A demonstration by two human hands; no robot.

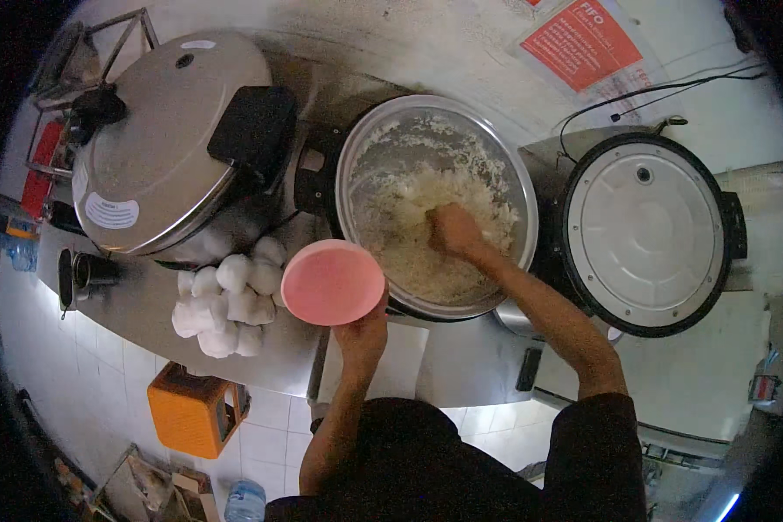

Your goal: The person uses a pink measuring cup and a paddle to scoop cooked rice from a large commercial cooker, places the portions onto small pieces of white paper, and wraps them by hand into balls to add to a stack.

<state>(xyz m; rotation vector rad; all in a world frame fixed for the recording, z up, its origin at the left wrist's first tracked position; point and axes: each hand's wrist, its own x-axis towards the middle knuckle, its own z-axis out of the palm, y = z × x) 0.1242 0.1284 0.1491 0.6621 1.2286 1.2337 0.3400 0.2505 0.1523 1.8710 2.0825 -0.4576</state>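
Note:
My left hand (361,335) grips a pink plastic bowl (329,280), held over the front left rim of a large steel pot (524,217). The bowl looks empty. My right hand (452,228) is down inside that pot among white rice (400,261), fingers curled; whatever they hold is hidden. Rice grains cling to the pot's inner wall. Just left of the bowl, several white rounded bundles (222,309) are piled on the steel counter (122,304).
A big lidded steel cooker (165,148) stands back left, an open lid (644,239) right of the pot. Cables (661,87) run along the wall below a red sign (574,43). An orange stool (183,409) and a water jug (245,500) are on the tiled floor.

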